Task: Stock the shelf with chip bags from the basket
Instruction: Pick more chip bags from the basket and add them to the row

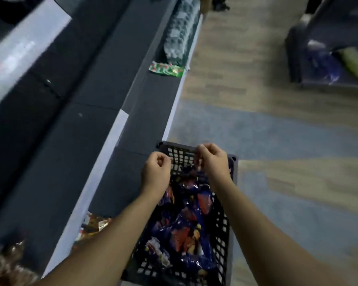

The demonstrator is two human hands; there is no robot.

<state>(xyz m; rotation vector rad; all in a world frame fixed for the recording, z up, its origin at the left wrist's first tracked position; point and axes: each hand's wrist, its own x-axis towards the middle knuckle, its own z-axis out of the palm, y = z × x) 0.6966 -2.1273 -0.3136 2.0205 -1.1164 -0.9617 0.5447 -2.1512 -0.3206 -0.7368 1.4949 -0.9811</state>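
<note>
A dark plastic basket (233, 174) stands on the floor beside the low dark shelf (151, 112). It holds several blue chip bags (186, 230) with red and yellow print. My left hand (156, 170) hovers over the basket's far left corner, its fingers curled shut with nothing visible in them. Over the far rim, my right hand (212, 159) pinches the top edge of a blue chip bag (198, 174) that rises from the pile. The frame is blurred.
A green and red packet (166, 69) lies on the shelf further along, with wrapped water bottles (180, 36) behind it. Brown and gold snack bags (93, 226) sit on the shelf at the near left. A second shelf unit (327, 65) stands across the aisle.
</note>
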